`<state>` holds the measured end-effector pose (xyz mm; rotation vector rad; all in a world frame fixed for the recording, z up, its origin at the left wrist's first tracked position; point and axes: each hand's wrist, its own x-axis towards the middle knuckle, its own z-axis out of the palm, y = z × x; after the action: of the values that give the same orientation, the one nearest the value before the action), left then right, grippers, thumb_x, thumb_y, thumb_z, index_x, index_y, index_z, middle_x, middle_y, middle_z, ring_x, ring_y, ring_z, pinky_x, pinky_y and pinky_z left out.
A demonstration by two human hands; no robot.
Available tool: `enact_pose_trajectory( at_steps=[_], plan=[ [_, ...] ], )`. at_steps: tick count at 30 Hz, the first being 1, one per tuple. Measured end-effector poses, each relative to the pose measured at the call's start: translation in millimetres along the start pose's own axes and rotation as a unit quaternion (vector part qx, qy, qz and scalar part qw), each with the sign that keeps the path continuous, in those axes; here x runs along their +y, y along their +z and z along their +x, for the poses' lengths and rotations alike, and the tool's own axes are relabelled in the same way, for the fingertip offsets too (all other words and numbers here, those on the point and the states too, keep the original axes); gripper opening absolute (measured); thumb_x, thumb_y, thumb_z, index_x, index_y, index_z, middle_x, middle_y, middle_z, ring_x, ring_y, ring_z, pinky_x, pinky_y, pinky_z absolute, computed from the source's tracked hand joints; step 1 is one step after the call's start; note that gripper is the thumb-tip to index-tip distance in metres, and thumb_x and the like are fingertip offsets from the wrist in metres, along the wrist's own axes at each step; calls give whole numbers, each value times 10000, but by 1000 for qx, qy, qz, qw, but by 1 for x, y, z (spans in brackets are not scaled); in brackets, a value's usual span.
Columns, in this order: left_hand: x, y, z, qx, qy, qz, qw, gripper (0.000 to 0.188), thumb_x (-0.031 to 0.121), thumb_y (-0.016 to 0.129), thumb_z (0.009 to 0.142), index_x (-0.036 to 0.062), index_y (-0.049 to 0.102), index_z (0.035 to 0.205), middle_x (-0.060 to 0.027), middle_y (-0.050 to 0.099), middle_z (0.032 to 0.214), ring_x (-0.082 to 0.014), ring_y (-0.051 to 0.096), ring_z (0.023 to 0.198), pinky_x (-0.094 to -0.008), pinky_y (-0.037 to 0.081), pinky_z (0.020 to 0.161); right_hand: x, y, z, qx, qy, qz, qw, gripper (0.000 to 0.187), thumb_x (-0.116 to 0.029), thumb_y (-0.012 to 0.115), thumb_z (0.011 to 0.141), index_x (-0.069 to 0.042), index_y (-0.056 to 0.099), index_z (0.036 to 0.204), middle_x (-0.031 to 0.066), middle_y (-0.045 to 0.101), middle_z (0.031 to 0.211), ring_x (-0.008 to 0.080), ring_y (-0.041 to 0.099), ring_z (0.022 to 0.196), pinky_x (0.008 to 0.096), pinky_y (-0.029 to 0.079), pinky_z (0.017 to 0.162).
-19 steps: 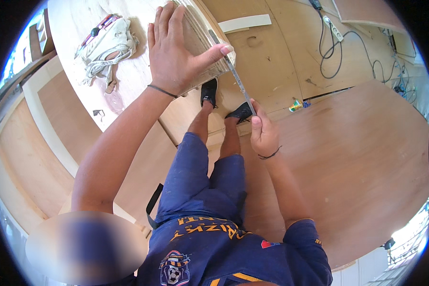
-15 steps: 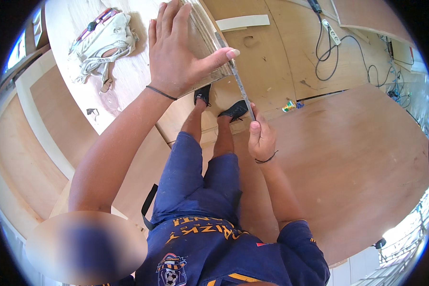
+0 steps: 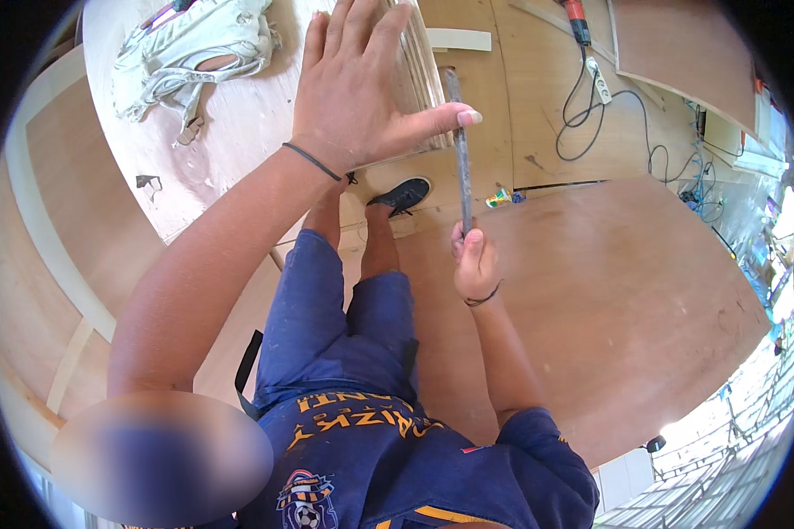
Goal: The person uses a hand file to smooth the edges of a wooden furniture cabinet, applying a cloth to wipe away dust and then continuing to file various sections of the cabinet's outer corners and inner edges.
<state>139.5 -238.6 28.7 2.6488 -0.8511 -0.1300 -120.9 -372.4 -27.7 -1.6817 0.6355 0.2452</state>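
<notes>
My left hand (image 3: 351, 93) lies flat with its fingers spread on a pale plywood board (image 3: 278, 132). Its thumb sticks out past the board's layered edge and crosses over a narrow grey metal file (image 3: 465, 176). The fingers of my right hand (image 3: 477, 262) are wrapped round the near end of that file. From there the file points away from me, nearly straight up the view, beside the board's right edge. Whether it touches the edge cannot be made out clearly.
A crumpled whitish cloth (image 3: 198, 57) lies on the board to the left. A large brown panel (image 3: 582, 300) spreads at my right. Farther off are a power strip (image 3: 598, 81) with black cable, a red-and-black power tool (image 3: 577, 19) and a small coloured packet (image 3: 500, 197).
The file has swung from a slant to nearly straight, and its far end has come away from the board's edge. My left hand stays spread on the board. The whole view has shifted.
</notes>
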Motion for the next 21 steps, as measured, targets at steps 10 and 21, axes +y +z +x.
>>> enact_pose_trajectory(
  at_steps=[10, 21],
  plan=[
    [2, 1, 1, -5, -7, 12, 1000, 1085, 759, 609, 721, -90, 413, 1367, -316, 336, 1453, -464, 244, 1408, -558, 183, 1137, 7, 1, 3, -16, -6, -15, 1000, 526, -438, 290, 1046, -22, 534, 836, 118, 474, 603, 269, 488, 514, 368, 371, 503],
    [-2, 18, 2, 61, 29, 4, 998, 775, 564, 608, 854, -10, 445, 1350, -175, 381, 1491, -337, 298, 1420, -501, 174, 1151, -15, 8, 69, -4, -65, -117, 991, 467, -392, 333, 1037, -5, 574, 938, 241, 581, 717, 453, 593, 689, 492, 451, 606]
  ],
)
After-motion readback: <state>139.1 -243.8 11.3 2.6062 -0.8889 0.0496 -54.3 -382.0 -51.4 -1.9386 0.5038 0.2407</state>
